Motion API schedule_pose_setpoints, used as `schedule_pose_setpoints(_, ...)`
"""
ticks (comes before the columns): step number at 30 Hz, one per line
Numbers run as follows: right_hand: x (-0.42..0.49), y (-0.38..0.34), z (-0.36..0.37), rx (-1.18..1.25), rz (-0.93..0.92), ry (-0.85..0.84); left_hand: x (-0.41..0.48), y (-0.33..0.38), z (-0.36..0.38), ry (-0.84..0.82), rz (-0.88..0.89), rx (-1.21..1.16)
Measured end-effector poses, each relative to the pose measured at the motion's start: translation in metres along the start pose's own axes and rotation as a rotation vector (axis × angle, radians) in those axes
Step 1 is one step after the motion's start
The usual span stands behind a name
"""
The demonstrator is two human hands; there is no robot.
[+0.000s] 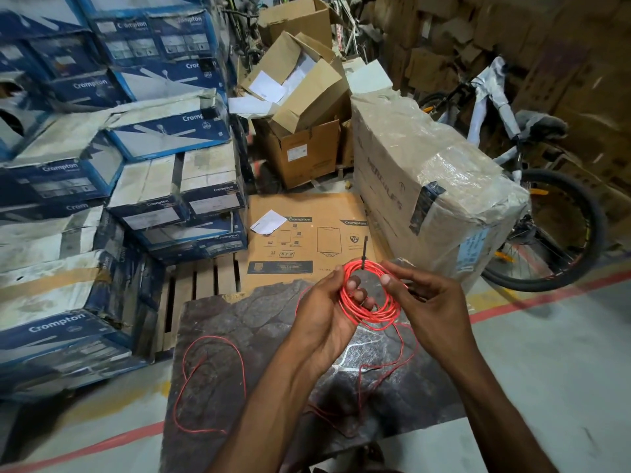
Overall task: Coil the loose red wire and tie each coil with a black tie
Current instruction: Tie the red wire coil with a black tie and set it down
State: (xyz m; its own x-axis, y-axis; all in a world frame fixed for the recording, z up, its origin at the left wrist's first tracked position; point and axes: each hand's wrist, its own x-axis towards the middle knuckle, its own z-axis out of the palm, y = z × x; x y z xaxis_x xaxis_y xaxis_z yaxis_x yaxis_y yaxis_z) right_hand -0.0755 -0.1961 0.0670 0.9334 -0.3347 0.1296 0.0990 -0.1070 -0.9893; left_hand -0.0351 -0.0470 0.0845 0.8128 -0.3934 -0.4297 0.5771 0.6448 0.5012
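A coil of red wire [370, 314] is held up over a dark stone-patterned slab [239, 319]. My left hand [327, 302] grips the coil's left side with fingers through the loop. My right hand [420, 291] pinches its upper right side. A black tie [364, 252] is wrapped round the top of the coil and its tail sticks straight up. Loose red wire [211, 380] trails from the coil down across the slab, looping at the left and tangling below my wrists.
Stacked blue and white Crompton boxes [102, 186] fill the left. A flat brown carton [307, 233] lies beyond the slab, a plastic-wrapped large box [426, 186] and a bicycle [532, 206] stand right. Open cardboard boxes [300, 107] sit behind. Grey floor with red lines surrounds the slab.
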Motion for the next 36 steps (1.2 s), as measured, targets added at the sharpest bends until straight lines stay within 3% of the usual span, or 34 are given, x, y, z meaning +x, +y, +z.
schedule_pose_setpoints(13, 0.024, 0.030, -0.019, 0.020, -0.081, 0.036, 0.024, 0.003, -0.016, 0.002, 0.140, 0.619)
schedule_pose_setpoints(28, 0.111, 0.102, -0.093, -0.124, 0.002, 0.159, 0.170, -0.071, 0.015, 0.101, 0.157, 0.723)
schedule_pose_setpoints(36, 0.152, 0.180, -0.119, -0.282, 0.059, 0.118, 0.253, -0.117, -0.009, 0.189, 0.063, 0.744)
